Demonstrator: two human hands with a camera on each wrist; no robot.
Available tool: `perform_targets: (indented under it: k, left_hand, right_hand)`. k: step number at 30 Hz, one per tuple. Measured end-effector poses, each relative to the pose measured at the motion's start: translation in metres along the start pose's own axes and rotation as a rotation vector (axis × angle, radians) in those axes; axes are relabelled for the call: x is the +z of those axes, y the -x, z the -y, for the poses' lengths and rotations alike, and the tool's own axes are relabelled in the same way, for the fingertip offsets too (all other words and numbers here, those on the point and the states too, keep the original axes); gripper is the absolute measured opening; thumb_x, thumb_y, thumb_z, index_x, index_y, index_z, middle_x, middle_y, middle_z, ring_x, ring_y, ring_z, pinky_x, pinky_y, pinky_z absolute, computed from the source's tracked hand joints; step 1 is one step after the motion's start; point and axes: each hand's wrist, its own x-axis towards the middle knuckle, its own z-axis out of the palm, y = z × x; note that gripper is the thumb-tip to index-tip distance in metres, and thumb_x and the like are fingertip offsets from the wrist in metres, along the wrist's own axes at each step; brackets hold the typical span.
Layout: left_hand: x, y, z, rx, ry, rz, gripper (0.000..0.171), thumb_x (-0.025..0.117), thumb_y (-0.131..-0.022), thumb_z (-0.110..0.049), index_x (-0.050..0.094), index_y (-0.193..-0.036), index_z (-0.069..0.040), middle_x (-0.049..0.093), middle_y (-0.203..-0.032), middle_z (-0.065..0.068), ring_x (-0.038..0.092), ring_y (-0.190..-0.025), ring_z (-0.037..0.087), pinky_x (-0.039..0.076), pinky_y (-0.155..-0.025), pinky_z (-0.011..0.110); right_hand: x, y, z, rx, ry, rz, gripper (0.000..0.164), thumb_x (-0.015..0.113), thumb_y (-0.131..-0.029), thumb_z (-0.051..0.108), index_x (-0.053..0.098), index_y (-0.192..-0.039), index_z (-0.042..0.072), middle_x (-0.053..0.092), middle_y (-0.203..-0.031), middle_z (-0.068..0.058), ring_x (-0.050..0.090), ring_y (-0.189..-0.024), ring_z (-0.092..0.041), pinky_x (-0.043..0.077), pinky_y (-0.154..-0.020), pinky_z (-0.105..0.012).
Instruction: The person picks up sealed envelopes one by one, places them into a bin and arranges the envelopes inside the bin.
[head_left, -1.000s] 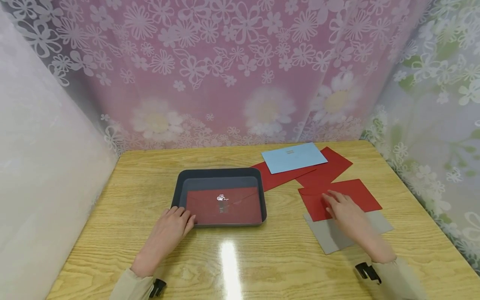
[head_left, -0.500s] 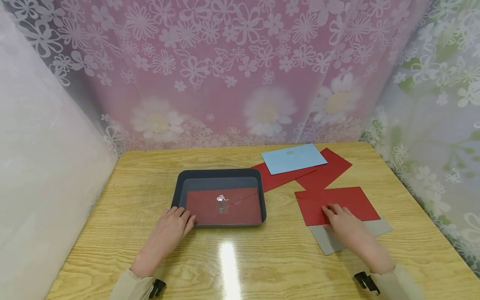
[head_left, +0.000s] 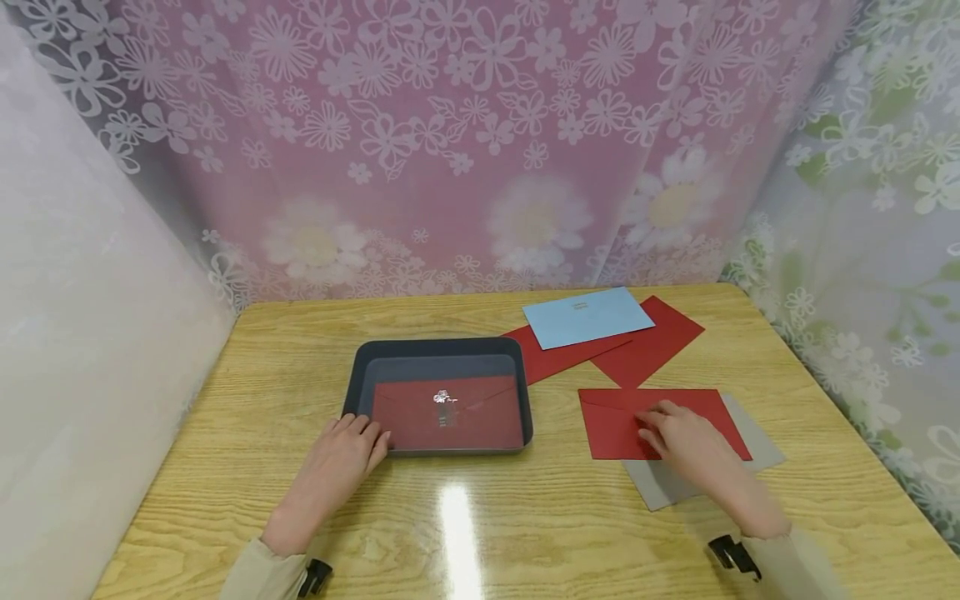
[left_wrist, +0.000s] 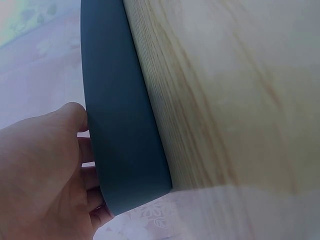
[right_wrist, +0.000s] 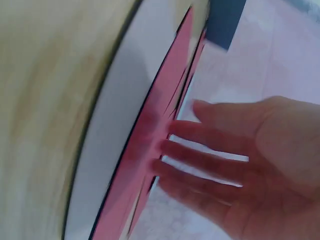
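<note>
A dark grey tray (head_left: 438, 345) holds a red envelope (head_left: 480, 417) with a white flower print. My left hand (head_left: 343, 454) holds the tray at its near left corner; in the left wrist view the thumb lies at the rim and the fingers reach behind the wall (left_wrist: 117, 125). On the right, the fingertips of my right hand (head_left: 686, 442) touch another red envelope (head_left: 615, 425), which lies flat over a grey envelope (head_left: 652, 487). The right wrist view shows the fingers of that hand (right_wrist: 235, 155) extended and slightly bent, their tips at the red paper.
Behind the right hand, a light blue envelope (head_left: 588, 321) lies across two more red envelopes (head_left: 660, 329). The wooden table (head_left: 300, 333) is bordered by a pink flowered curtain (head_left: 420, 167) at the back and pale curtains at the sides.
The red envelope under my right hand has slid toward me and left and turned straighter, showing more grey envelope on its right. My left hand and the tray stay put.
</note>
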Motion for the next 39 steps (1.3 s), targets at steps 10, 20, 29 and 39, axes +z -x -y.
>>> perform_targets:
  k: [10,20,29,39]
  left_hand:
    - [-0.001,0.001,-0.001,0.0,-0.002,-0.004,0.028,0.066,-0.099,-0.021,0.057,-0.073,-0.015,0.047,-0.068,-0.002,0.04,-0.065,0.018,0.032,-0.063,0.031]
    - [0.0,0.0,-0.001,-0.007,-0.003,0.009,0.027,0.065,-0.099,-0.022,0.058,-0.074,-0.014,0.048,-0.069,-0.001,0.041,-0.066,0.019,0.032,-0.063,0.031]
    - [-0.001,0.001,-0.001,0.005,-0.011,-0.009,0.029,0.066,-0.098,-0.021,0.056,-0.072,-0.014,0.047,-0.068,-0.001,0.04,-0.065,0.018,0.031,-0.063,0.03]
    - [0.001,0.001,0.0,0.0,-0.009,-0.012,0.029,0.067,-0.098,-0.022,0.056,-0.072,-0.016,0.046,-0.068,-0.002,0.04,-0.065,0.017,0.031,-0.062,0.03]
  right_hand:
    - [0.008,-0.024,-0.041,-0.028,0.003,-0.074,0.046,0.082,-0.085,0.023,0.067,-0.115,-0.008,0.064,-0.111,-0.025,0.063,-0.103,-0.043,0.054,-0.085,-0.054]
    - [0.012,-0.029,-0.047,-0.003,-0.046,-0.005,0.055,0.087,-0.077,0.033,0.064,-0.11,-0.005,0.059,-0.107,-0.021,0.058,-0.095,-0.038,0.053,-0.082,-0.052]
    - [0.009,-0.028,-0.051,0.031,-0.113,0.014,0.052,0.088,-0.077,0.035,0.055,-0.101,0.002,0.055,-0.09,-0.006,0.051,-0.08,-0.023,0.045,-0.073,-0.043]
    - [0.011,-0.029,-0.038,-0.137,-0.095,-0.201,0.028,0.079,-0.086,0.01,0.061,-0.107,0.003,0.065,-0.096,-0.011,0.063,-0.086,-0.029,0.055,-0.077,-0.048]
